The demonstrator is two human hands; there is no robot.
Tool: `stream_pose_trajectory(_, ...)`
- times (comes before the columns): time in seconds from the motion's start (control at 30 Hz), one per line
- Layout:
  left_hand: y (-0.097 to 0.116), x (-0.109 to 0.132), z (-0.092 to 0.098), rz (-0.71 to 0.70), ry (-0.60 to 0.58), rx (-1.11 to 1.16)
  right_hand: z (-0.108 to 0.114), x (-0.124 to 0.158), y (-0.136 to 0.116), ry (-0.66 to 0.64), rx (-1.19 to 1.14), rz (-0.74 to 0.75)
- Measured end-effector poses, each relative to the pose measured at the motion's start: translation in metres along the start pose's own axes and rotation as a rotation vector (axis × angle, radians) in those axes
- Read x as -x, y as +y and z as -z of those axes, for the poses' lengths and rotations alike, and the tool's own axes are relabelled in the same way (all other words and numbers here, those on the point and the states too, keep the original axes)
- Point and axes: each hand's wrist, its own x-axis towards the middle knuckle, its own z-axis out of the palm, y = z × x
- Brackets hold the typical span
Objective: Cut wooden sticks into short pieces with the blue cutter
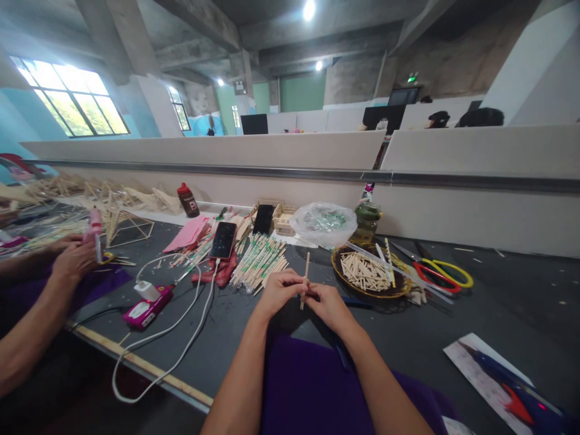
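Note:
My left hand [281, 293] and my right hand [327, 302] meet at the middle of the dark table, above purple cloth. Both hold one thin wooden stick [307, 266] between the fingertips; it stands nearly upright, its top rising above the hands and its lower end just below them. Left of my left hand lie bundled wooden sticks in green-printed wrappers [260, 263]. Beyond my right hand, a round basket [334, 264] holds many short wooden pieces [365, 271]. What my right hand's lower fingers touch is hidden.
A glue gun [512, 377] lies at right on white paper. Scissors [437, 275] are beyond the basket. White cables loop around a purple power strip [147, 307], with a phone [223, 240] nearby. At far left a co-worker's hands [77, 257] hold a pink tool.

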Motion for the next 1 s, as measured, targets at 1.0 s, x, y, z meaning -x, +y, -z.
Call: stream_pose_trajectory(1.0, -0.003, -0.003, -0.01, 0.154, 0.348, 0.386, 0.037, 0.043, -0.008, -0.314, 0.794, -0.387)
